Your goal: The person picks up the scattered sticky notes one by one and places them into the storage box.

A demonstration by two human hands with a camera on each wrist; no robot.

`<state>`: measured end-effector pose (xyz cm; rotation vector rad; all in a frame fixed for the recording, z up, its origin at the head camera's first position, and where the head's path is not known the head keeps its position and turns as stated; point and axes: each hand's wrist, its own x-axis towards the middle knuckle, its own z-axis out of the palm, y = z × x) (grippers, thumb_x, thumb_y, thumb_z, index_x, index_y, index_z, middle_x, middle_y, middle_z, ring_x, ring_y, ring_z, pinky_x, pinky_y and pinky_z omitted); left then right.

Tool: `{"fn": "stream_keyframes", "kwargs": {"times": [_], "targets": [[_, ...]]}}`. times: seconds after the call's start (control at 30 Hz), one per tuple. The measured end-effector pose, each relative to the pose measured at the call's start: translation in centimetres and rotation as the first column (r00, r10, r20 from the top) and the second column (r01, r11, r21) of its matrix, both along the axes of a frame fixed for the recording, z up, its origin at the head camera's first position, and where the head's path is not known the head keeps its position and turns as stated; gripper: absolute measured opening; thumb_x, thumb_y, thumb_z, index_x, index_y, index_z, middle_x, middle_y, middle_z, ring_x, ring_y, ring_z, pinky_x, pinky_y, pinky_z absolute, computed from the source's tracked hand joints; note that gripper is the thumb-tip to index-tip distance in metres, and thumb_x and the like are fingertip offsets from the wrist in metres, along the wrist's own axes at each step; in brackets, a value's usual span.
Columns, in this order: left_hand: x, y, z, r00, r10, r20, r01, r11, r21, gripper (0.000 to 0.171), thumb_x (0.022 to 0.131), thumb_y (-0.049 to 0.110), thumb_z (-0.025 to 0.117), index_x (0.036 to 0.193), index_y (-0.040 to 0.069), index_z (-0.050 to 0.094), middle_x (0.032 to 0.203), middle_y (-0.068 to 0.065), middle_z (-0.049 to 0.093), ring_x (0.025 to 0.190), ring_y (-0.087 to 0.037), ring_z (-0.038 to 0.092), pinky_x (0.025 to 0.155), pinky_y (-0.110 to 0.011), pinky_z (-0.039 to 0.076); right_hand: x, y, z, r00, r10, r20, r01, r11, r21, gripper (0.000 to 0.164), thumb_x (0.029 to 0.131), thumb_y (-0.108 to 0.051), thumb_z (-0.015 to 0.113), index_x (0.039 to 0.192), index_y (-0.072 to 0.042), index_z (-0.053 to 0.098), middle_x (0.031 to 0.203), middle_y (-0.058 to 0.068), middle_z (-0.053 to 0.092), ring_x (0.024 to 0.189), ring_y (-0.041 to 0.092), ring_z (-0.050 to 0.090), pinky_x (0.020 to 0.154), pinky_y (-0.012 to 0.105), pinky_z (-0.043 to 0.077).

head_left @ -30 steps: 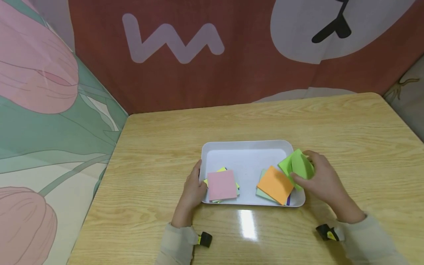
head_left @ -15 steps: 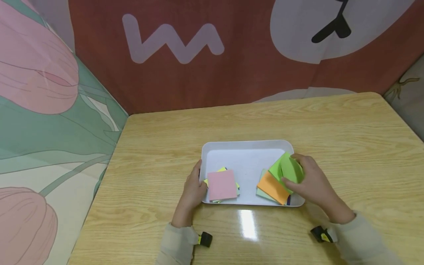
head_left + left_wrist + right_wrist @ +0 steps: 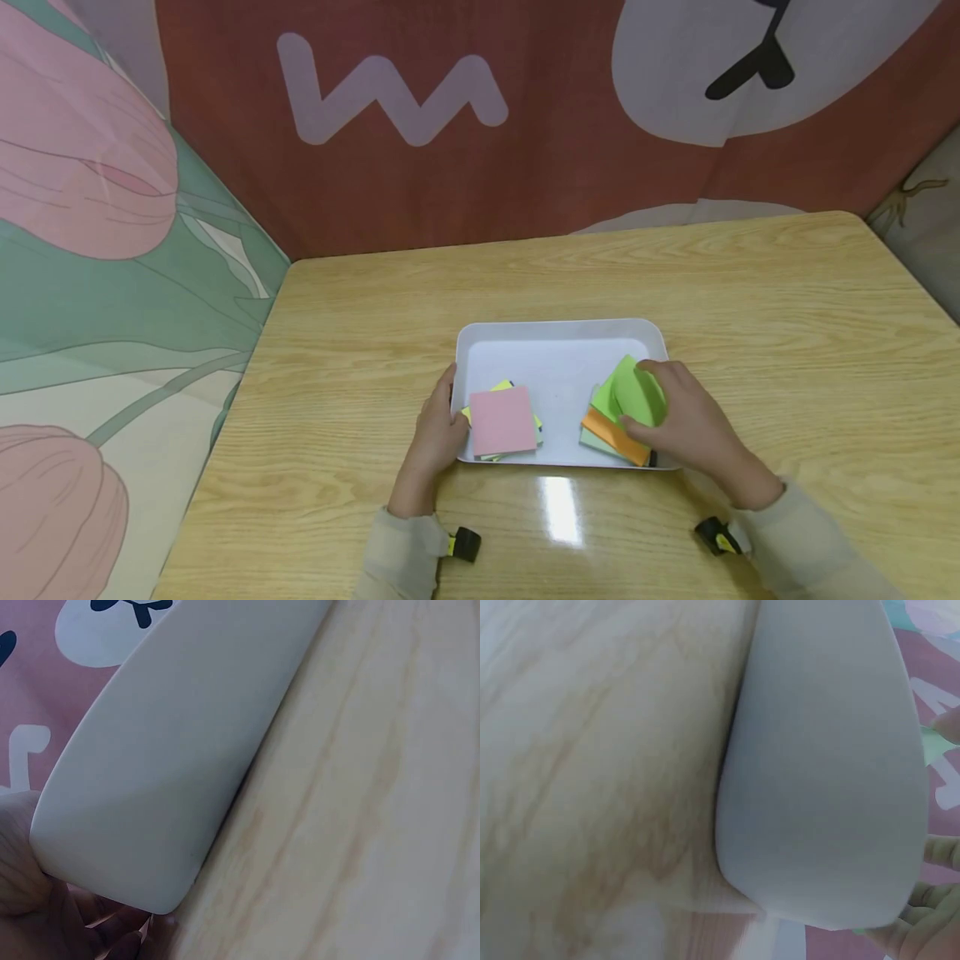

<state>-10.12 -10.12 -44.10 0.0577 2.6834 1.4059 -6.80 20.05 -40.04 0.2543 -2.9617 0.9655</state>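
A white rectangular tray [image 3: 558,362] lies on the wooden table. My left hand [image 3: 437,432] grips its left end, thumb over the rim and fingers along the outside wall. In my right hand [image 3: 693,421] a light green sticky-note pad [image 3: 617,390] is pinched, its top sheets bowed up between thumb and fingers. It is over the tray's right part and overlaps an orange note pad [image 3: 617,438], under which pale green and dark edges show. At the tray's left, a pink pad [image 3: 502,421] tops a stack with yellow and green edges. A green corner [image 3: 934,744] shows past the wall in the right wrist view.
The wooden table [image 3: 360,333] extends around the tray on all sides. Behind it hangs a red-brown printed cloth [image 3: 555,167], and a flower-patterned cloth [image 3: 112,333] covers the left side. Black wrist-worn devices [image 3: 465,543] sit at both cuffs.
My right hand has moved left and slightly down with the green sticky-note pad, which now covers more of the orange pad. The left hand and tray have stayed in place.
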Motion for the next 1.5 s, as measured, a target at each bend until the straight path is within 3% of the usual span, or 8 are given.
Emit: {"fn": "stream_keyframes", "kwargs": {"times": [0.23, 0.7, 1.5], "targets": [[0.0, 0.0, 0.1, 1.000, -0.006, -0.017, 0.006, 1.000, 0.008, 0.070, 0.071, -0.008, 0.039, 0.137, 0.008, 0.020, 0.136, -0.023, 0.034, 0.120, -0.029, 0.031, 0.096, -0.050, 0.031, 0.0, -0.5, -0.5, 0.999, 0.043, 0.007, -0.043, 0.996, 0.076, 0.066, 0.064, -0.033, 0.069, 0.115, 0.002, 0.045, 0.105, 0.022, 0.048, 0.080, 0.028, 0.046, 0.060, 0.046, 0.045], [0.1, 0.2, 0.3, 1.000, -0.004, -0.020, 0.004, 1.000, 0.004, 0.070, 0.071, -0.008, 0.040, 0.137, 0.008, 0.021, 0.137, -0.021, 0.034, 0.121, -0.028, 0.030, 0.097, -0.049, 0.030, 0.0, -0.9, -0.9, 0.996, 0.072, 0.054, -0.079, 0.986, 0.143, 0.070, 0.062, -0.037, 0.068, 0.116, -0.001, 0.044, 0.100, 0.019, 0.047, 0.074, 0.022, 0.042, 0.055, 0.037, 0.042], [-0.1, 0.0, -0.1, 1.000, -0.008, -0.012, 0.007, 1.000, -0.027, 0.071, 0.071, -0.007, 0.039, 0.137, 0.009, 0.021, 0.139, -0.018, 0.031, 0.123, -0.029, 0.026, 0.098, -0.051, 0.028, 0.4, -0.9, -1.3, 0.987, 0.142, 0.073, -0.153, 0.974, 0.167, 0.075, 0.067, -0.036, 0.069, 0.125, 0.000, 0.038, 0.111, 0.027, 0.046, 0.092, 0.033, 0.045, 0.071, 0.050, 0.046]]}}
